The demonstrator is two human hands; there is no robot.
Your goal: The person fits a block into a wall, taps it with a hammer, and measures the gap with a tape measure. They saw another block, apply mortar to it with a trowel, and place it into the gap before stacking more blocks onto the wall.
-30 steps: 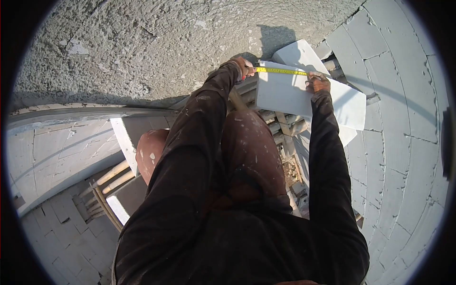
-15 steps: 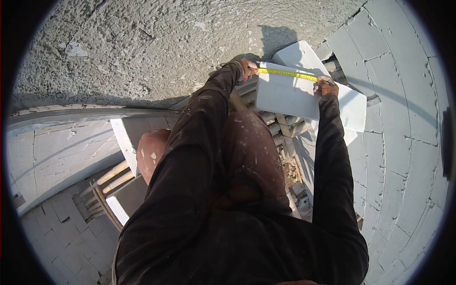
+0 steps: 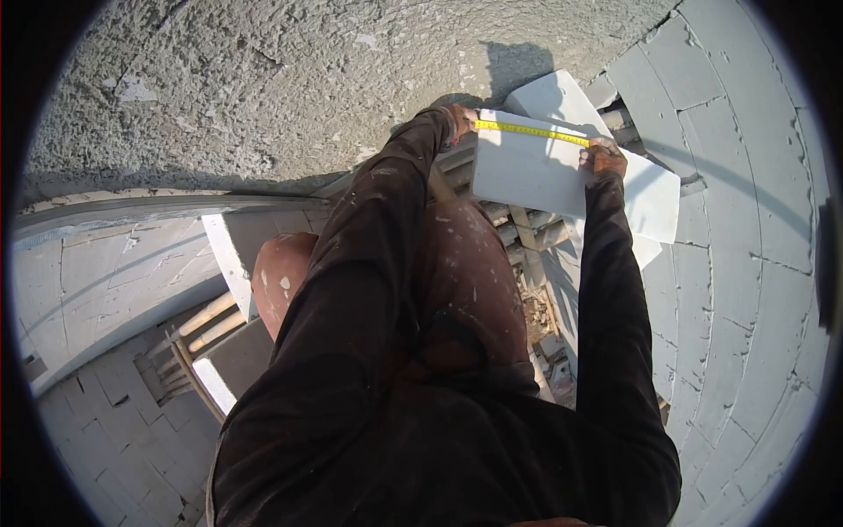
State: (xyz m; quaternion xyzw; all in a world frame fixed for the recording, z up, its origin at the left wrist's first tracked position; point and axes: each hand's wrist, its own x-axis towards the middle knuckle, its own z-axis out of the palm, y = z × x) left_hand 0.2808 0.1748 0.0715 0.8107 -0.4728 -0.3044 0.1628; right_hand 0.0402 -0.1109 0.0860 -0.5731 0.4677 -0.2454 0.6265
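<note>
A yellow tape measure [image 3: 531, 131] is stretched across the upper part of a pale block [image 3: 527, 171]. At the block's left edge, my left hand [image 3: 460, 123] is closed on one end of the tape. My right hand [image 3: 605, 158] grips the tape farther right, with its fingers bent over the block face. Which hand has the case I cannot make out. Behind the measured block, a second pale block [image 3: 553, 92] sticks out at the top, and more of the white surface extends to the right of my right hand.
A rough plastered surface [image 3: 334, 88] fills the upper left. On the right stands a curved-looking wall of grey blocks [image 3: 720, 167]. Round poles [image 3: 211, 321] show at the lower left, and wooden slats [image 3: 524, 230] with rubble lie below the block.
The tape's left end sits slightly higher and farther left against the block's edge. Both hands have shifted only a little and still hold the tape.
</note>
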